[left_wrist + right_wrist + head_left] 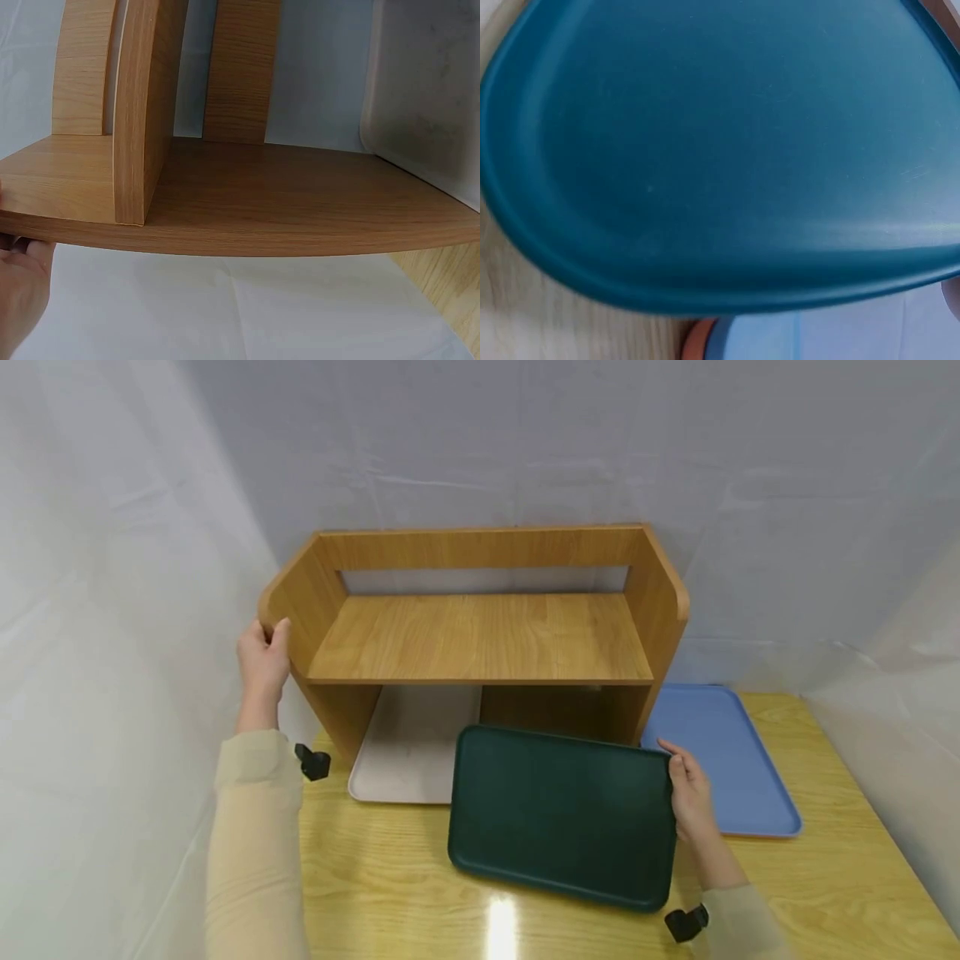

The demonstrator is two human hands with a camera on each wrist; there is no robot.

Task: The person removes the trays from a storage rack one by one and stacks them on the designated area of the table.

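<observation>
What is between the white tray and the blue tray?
In the head view, the green tray, gripped by the right hand, lies between the white tray and the blue tray, overlapping both edges.

- One wooden shelf unit (480, 635)
- Three trays: one dark green tray (558, 814), one blue tray (723, 756), one pale grey tray (408, 747)
- One wooden table (375, 877)
- Two hands

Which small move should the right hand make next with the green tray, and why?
Probably slide the green tray forward under the wooden shelf: the right hand grips its right edge, the left hand holds the shelf's side, and the space beside the beige tray looks free.
</observation>
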